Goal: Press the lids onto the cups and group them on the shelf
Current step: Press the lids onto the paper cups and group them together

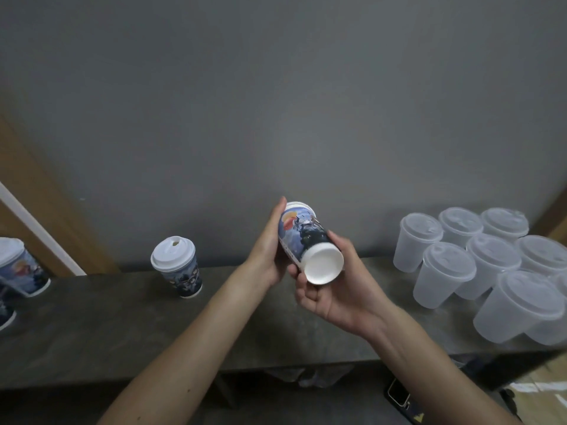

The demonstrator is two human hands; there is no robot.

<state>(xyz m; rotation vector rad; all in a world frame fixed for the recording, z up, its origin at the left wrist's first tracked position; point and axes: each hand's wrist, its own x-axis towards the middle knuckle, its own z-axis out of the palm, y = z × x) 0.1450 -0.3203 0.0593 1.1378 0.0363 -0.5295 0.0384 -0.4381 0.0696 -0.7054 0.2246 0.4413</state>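
A printed paper cup is held tilted in the air above the dark shelf, its white base turned toward me. My right hand grips it from below and the right. My left hand lies flat against its left side with straight fingers reaching the lidded top end. Another printed cup with a white lid stands on the shelf to the left. Two more printed cups sit at the far left edge, partly cut off.
Several frosted clear plastic cups with lids are clustered at the right end of the shelf. A grey wall rises directly behind. A wooden frame slants at the left. A dark object lies on the floor below.
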